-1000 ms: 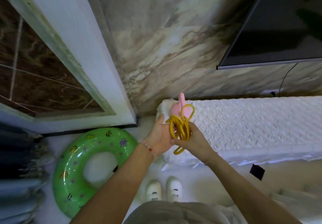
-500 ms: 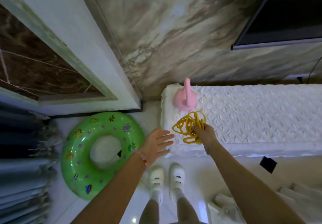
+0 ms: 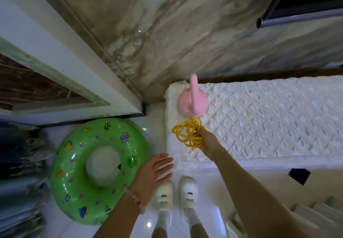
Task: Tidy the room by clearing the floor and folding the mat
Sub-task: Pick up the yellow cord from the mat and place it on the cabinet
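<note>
Yellow cord bundle: pinched at its right side in my right hand, fingers curled; centre of frame, at the left end of a white quilted cover. Left hand: I log it empty, fingers spread wide, lower centre. Pink kettlebell: upright on the cover, just above the cord. Green inflatable swim ring: lower left, flat on the white floor. White shoes: bottom centre.
</note>
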Motion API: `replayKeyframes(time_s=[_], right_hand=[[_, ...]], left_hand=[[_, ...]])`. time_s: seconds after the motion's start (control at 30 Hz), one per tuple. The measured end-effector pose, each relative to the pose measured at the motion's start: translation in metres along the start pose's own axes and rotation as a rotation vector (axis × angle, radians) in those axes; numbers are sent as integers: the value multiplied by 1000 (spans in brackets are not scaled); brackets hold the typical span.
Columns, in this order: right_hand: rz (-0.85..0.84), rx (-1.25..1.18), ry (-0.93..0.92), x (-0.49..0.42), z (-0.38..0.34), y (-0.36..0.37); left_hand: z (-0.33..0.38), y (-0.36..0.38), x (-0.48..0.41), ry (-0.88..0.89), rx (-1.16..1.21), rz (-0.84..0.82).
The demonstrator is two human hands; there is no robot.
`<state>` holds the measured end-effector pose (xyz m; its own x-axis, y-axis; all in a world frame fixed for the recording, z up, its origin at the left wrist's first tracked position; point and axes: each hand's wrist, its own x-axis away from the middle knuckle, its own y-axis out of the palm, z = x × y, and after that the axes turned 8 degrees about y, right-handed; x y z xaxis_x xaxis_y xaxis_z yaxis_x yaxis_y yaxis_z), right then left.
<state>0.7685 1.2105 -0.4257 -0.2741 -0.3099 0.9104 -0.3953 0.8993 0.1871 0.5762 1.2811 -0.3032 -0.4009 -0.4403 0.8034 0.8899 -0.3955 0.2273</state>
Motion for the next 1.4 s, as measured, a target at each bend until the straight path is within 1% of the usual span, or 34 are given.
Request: replayKeyframes(time_s=[0.07,0.2,0.27,0.3,0.33,0.43,0.5,0.67,0.83,0.93,1.03,1.13,1.3,1.4], right_hand=[[71,138,33,-12,3,-7],[302,685,31,-27,11,-27],[357,855,67,-27,13,-35],[380,899,70,-24,12,-37],[385,892,68,-22,11,-38],[363,652,11,-15,6,-38],[348,538,-49,-7,4,-38],[275,363,-59,17,4,-44],[314,286,-15,45,5,-49],[271,266,12,60,7,-57],[233,119,22,94,0,-57],[174,53,-17,129,1,-53],[159,-9,-109,177,15,-43],[107,-30,-173,203,15,-32]], left_hand=[[-7,-3,-4,1,12,-8],[-15,-3,-6,-9,16,-2],[-15,-1,-6,-10,7,8],[-15,1,-6,-11,1,12],[-15,2,-7,-13,-6,18],[-13,7,-9,-16,-15,23],[-10,11,-9,-10,-13,6],[-4,24,-6,33,-55,-49],[3,33,6,31,-67,-74],[11,35,19,35,-63,-77],[22,39,38,66,-65,-79],[31,44,55,93,-82,-102],[42,53,82,141,-131,-133],[49,61,96,190,-164,-126]])
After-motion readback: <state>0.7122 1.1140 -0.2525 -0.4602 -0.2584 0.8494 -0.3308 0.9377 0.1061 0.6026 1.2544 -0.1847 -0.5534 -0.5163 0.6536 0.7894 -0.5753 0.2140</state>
